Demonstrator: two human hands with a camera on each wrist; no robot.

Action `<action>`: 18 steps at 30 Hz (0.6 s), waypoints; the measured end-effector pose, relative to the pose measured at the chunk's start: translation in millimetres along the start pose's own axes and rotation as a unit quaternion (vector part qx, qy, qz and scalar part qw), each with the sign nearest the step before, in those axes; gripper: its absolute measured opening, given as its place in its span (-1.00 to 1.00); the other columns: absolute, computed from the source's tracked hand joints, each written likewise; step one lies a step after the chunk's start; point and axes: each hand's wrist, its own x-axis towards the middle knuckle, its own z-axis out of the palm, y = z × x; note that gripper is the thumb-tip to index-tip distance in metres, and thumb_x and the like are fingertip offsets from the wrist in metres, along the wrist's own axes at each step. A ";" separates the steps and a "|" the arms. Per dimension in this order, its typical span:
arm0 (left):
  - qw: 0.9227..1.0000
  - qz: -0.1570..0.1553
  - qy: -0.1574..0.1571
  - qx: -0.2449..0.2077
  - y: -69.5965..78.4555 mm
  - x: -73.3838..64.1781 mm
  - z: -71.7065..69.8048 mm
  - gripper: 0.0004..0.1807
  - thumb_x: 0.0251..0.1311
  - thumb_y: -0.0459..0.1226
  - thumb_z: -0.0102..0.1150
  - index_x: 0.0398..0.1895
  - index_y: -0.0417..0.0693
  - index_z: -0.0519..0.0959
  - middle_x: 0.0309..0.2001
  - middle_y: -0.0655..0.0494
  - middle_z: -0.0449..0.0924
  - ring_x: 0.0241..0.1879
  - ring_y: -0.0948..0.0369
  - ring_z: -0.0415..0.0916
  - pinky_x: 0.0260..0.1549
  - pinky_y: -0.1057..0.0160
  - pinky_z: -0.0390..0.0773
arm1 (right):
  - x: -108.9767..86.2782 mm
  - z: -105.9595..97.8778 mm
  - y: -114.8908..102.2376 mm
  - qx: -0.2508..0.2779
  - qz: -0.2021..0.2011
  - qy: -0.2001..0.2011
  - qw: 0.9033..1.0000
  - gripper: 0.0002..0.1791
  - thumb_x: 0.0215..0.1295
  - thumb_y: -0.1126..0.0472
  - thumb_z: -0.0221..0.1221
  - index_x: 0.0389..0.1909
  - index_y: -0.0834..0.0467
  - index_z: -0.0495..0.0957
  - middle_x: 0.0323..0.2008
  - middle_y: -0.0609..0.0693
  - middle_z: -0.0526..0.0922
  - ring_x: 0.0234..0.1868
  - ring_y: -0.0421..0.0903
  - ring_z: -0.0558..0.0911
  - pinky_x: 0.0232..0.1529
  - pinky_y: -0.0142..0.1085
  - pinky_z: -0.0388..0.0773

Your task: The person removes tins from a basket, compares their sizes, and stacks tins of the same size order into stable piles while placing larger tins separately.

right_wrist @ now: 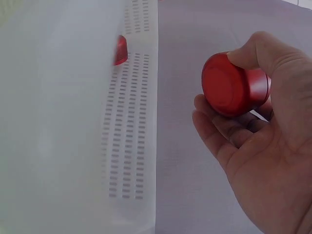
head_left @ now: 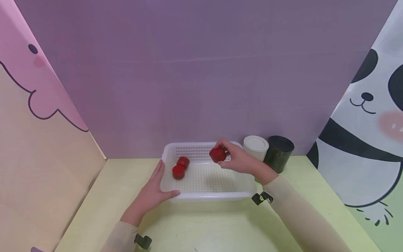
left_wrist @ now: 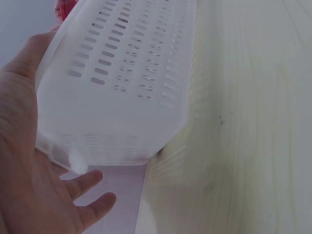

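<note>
A white plastic basket (head_left: 206,195) with slotted walls stands on the table. My left hand (head_left: 153,190) rests at its front left corner, fingers spread along the left side and thumb on the front rim. In the left wrist view, the left hand (left_wrist: 29,146) lies against the basket's outer wall (left_wrist: 112,112). Above the back right of the basket, my right hand (head_left: 234,157) holds a small shiny red round tin (head_left: 217,154). The right wrist view shows this red tin (right_wrist: 226,85) between thumb and fingers. Two similar red tins (head_left: 178,172) sit together inside, on the left.
Behind my right forearm stand a white-lidded can (head_left: 256,144) and a dark can (head_left: 279,154), right of the basket. Something red (head_left: 267,164) peeks out beside them. A purple backdrop (head_left: 201,87) closes off the rear, with printed panels on both sides.
</note>
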 end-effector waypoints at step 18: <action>1.000 0.002 0.005 -0.006 -1.2 0.0 0.0 0.46 0.19 0.20 0.61 0.84 -0.13 -0.21 0.84 0.02 -0.36 0.79 -0.10 -0.25 0.64 -0.28 0.08 | -39.1 5.6 30.4 -0.007 0.005 0.160 0.987 -0.37 0.31 0.46 0.46 0.31 0.19 0.40 0.28 0.20 0.60 0.18 0.16 0.66 0.14 -0.11 0.76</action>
